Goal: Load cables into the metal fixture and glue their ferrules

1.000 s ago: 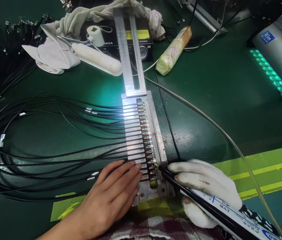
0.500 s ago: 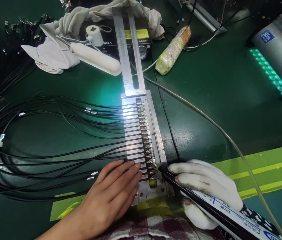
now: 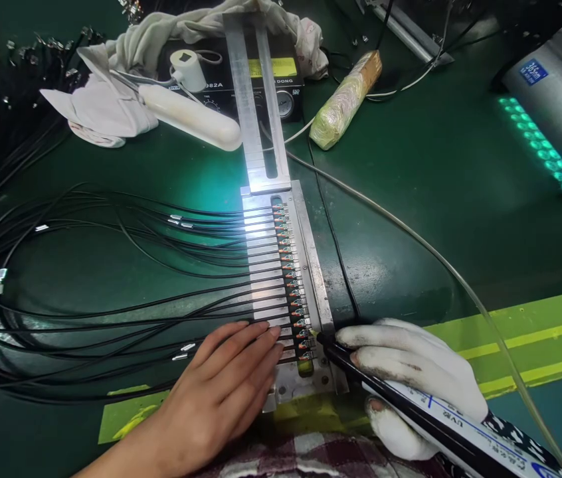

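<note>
My bare left hand (image 3: 231, 382) lies flat, fingers stretched out, over the near end of a metal fixture (image 3: 266, 279) and the black cables (image 3: 201, 292) on it. The cables run in from the left, side by side, their small connector ends with orange and green wires (image 3: 293, 283) lined up in the fixture's slot. My right hand (image 3: 415, 378), in a white fingertip-stained glove, is closed around a black-and-white glue syringe (image 3: 440, 425) labelled UV. Its thin tip meets the connector row near the lower end; whether it touches is too small to tell.
A lamp with green-lit LEDs (image 3: 540, 143) stands at the right. Behind the fixture are a black control box (image 3: 231, 99), a white rounded handle (image 3: 191, 116), cloth (image 3: 106, 109) and a wrapped block (image 3: 343, 99). A clear hose (image 3: 410, 232) crosses the green table; more cables (image 3: 12, 99) lie at far left.
Both hands stay almost where they were. The syringe tip remains at the same part of the connector row, with only a very slight shift of the view.
</note>
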Motion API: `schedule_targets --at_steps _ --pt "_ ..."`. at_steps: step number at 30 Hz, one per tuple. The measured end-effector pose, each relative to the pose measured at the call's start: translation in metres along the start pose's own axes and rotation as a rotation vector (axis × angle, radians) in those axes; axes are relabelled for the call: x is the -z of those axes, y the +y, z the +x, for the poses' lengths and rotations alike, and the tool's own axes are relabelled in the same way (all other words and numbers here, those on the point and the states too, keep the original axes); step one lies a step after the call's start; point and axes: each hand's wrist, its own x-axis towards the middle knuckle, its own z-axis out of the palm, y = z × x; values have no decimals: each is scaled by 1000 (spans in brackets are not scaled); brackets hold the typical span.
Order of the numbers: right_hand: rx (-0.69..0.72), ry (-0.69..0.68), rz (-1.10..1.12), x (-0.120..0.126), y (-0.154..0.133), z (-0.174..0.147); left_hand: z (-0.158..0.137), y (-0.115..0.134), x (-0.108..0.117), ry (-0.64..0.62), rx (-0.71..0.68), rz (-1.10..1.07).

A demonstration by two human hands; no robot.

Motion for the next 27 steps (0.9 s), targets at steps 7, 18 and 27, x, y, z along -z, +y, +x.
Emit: schedule_targets --at_steps 7,18,27 --pt "5 -14 2 1 0 3 -3 0 0 -12 -1 10" --pt "-29 0 16 -2 4 0 -6 0 -2 -10 -6 4" --pt "22 21 -48 5 -5 5 -6 2 3 -20 -36 -2"
